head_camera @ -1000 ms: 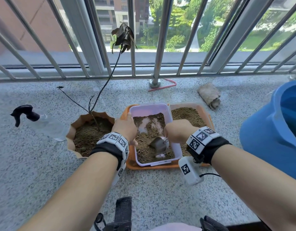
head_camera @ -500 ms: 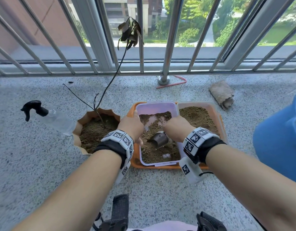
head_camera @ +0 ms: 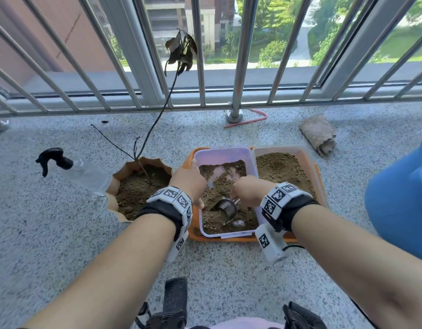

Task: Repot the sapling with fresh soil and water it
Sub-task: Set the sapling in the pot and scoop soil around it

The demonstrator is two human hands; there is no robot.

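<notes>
A thin sapling (head_camera: 157, 119) with dry dark leaves stands in a scalloped brown pot (head_camera: 124, 169) filled with soil. To the right of the pot, a clear plastic box (head_camera: 219, 154) holds brown soil. My left hand (head_camera: 187, 180) grips the box's left rim. My right hand (head_camera: 248, 191) holds the handle of a small metal scoop (head_camera: 225, 208), whose bowl lies in the soil inside the box. A spray bottle (head_camera: 84, 173) with a black trigger lies on its side left of the pot.
A second soil-filled box (head_camera: 300, 153) sits beside the first on an orange tray (head_camera: 194, 231). A blue bucket (head_camera: 399, 198) stands at right. A rolled cloth (head_camera: 319, 135) and a red wire (head_camera: 252, 118) lie near the railing post (head_camera: 234, 115).
The scoop has shifted within the box, its bowl now lying nearer the front with the hollow side up. My left hand stays on the box rim. The head view moved slightly.
</notes>
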